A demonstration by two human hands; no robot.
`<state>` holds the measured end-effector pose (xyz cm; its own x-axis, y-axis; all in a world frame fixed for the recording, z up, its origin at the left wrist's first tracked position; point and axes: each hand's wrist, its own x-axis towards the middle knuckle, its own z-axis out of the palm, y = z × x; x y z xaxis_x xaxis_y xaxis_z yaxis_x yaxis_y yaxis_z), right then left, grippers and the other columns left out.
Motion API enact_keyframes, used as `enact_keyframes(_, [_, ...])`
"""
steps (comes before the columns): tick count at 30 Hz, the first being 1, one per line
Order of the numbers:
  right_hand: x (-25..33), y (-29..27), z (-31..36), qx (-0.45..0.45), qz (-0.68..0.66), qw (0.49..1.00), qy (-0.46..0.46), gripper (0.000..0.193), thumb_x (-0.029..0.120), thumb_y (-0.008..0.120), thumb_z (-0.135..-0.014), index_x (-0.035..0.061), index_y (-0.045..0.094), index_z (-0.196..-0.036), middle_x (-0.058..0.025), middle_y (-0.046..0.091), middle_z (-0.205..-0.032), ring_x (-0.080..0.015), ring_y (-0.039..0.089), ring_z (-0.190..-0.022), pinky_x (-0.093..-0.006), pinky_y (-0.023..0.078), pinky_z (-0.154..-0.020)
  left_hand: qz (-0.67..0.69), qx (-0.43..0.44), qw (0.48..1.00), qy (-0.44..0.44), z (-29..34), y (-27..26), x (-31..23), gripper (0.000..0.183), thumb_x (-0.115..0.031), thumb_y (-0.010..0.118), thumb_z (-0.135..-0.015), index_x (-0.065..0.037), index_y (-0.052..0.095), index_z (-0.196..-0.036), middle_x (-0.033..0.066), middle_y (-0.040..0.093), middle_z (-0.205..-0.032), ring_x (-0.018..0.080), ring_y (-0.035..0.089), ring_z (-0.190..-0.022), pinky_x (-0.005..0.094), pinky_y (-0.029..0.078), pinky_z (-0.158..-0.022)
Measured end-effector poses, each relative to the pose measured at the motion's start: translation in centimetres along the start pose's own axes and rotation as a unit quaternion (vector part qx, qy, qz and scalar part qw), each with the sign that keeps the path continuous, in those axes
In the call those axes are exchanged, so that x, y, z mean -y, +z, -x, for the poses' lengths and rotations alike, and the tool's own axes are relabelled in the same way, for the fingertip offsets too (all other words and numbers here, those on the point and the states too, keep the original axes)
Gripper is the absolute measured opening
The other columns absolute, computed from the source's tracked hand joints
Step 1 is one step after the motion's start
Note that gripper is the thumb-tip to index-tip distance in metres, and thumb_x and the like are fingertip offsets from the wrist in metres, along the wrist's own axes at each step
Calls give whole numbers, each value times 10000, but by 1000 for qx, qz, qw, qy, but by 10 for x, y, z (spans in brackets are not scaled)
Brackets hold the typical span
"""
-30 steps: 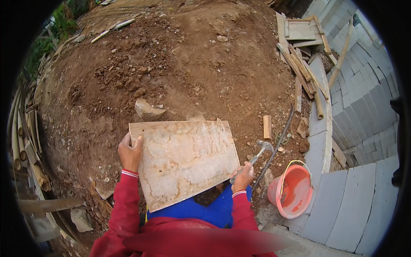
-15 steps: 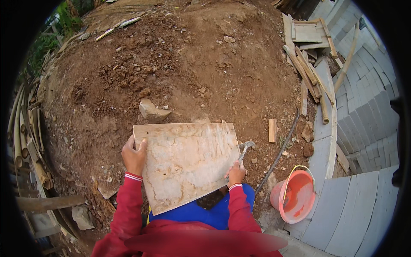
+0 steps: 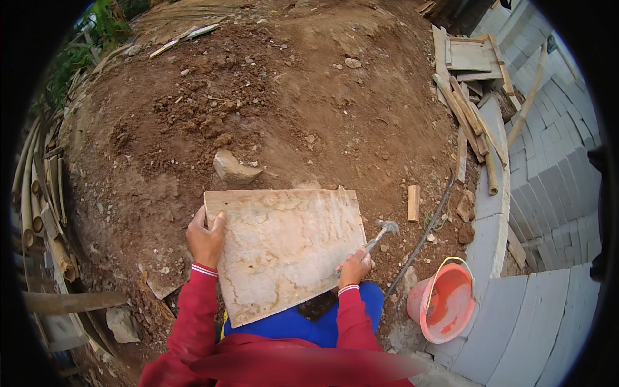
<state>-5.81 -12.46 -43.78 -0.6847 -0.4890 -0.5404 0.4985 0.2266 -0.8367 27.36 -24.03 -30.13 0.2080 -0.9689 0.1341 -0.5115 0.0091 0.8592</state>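
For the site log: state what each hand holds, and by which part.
The left hand grips the stained board by its left edge. The right hand holds a hammer by the handle, at the board's right edge.

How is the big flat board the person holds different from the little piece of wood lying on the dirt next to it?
The board is wide, flat and pale with cloudy stains; the small wood block is short, narrow and plain tan. The board is held up by the left hand at its edge, while the block lies loose on the soil, untouched. The right hand grips a hammer beside the board. Both look like wood.
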Motion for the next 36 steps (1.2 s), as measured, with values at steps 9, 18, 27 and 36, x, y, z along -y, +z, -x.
enact_keyframes(9, [5,0,3,-14,46,999,12,296,321,454,-1048,34,522,-1071,-50,492,-705,-155,501,-479,-341,427,-385,-10,-12,1000,3,0,2,1,334,-113,715,-856,-11,712,-1174,160,759,-939,216,728,-832,342,545,-783])
enact_keyframes(18, [15,-6,-13,19,30,998,49,337,343,459,-1057,21,534,-1119,-47,489,-716,-154,480,-484,-337,422,-397,1,-14,1000,17,0,2,0,317,-112,711,-873,2,708,-1168,139,763,-946,187,724,-843,331,546,-792])
enact_keyframes(27, [31,33,-31,5,-24,999,-39,337,354,469,-1035,34,530,-1119,-43,486,-700,-153,487,-477,-342,421,-381,5,-8,1000,-11,4,1,-10,334,-93,709,-868,9,702,-1185,151,768,-986,197,731,-877,335,547,-819])
enact_keyframes(36, [21,45,-38,-73,-68,995,3,319,343,467,-1035,43,546,-1110,-37,490,-715,-149,464,-485,-340,429,-411,21,-15,1000,-2,2,2,-12,332,-91,697,-871,17,696,-1184,152,766,-981,196,726,-876,335,544,-820])
